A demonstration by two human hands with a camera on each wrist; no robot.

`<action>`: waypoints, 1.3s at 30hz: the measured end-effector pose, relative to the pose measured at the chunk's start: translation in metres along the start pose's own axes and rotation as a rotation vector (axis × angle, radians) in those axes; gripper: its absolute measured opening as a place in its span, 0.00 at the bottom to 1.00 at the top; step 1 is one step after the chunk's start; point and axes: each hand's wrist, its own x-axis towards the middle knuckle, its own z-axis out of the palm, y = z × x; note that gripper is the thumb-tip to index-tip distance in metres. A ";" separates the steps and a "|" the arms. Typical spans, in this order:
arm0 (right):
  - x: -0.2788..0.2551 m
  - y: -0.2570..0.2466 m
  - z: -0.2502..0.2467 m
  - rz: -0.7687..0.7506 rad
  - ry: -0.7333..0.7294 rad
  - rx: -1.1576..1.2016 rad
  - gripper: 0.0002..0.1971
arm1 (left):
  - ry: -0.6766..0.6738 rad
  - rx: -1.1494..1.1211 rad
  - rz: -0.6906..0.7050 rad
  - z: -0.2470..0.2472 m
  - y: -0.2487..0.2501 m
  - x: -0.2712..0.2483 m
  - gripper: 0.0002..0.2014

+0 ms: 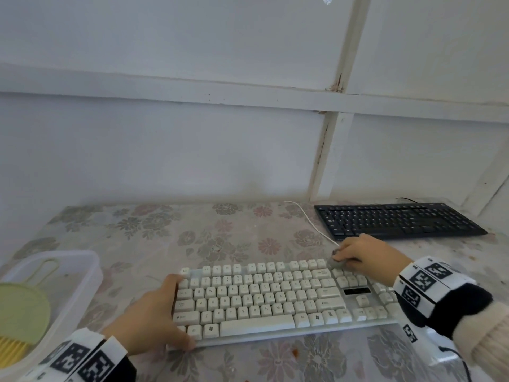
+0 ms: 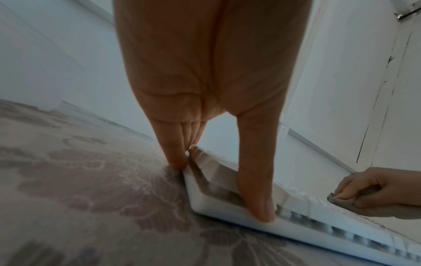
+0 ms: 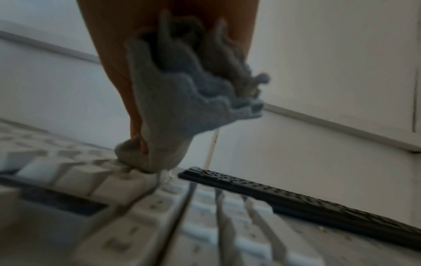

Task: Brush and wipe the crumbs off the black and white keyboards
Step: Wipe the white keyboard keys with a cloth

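White panelled wall behind; flowered tablecloth (image 1: 225, 238) over the table.

White keyboard (image 1: 264, 301) lies near the front edge, long side across. Black keyboard (image 1: 396, 220) sits further back and to the right, apart from the white one, flat on the cloth. White cable (image 1: 311, 221) runs from the white keyboard's back edge toward the wall.

Left hand (image 1: 154, 315) braces the white keyboard's left end. Head view shows thumb at the front corner, fingers along the left edge. Left wrist view adds detail: fingers (image 2: 175, 153) straight, tips down at the keyboard's far left edge where it meets the cloth; thumb (image 2: 257, 189) laid on the front rim. Not curled round it.

Right hand (image 1: 366, 255) is at the back right of the white keyboard, fingers clenched around a grey cloth (image 1: 336, 262). Right wrist view, blurred, shows what the head view hides: the cloth (image 3: 182, 100) is bunched in folds under the palm, its lowest wad touching the keys.

Clear plastic tub (image 1: 68, 274) at far left holds a green brush (image 1: 24, 315) with yellow bristles; head view only.
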 end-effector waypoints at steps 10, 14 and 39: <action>-0.007 0.032 -0.001 0.222 -0.008 -0.010 0.11 | -0.006 -0.003 0.008 0.000 -0.003 0.002 0.53; -0.012 0.035 0.009 0.194 -0.012 -0.032 0.15 | -0.010 -0.004 0.014 0.001 -0.004 0.003 0.53; -0.023 0.069 0.004 0.467 -0.063 -0.029 0.13 | -0.011 0.011 0.000 0.002 -0.006 0.005 0.52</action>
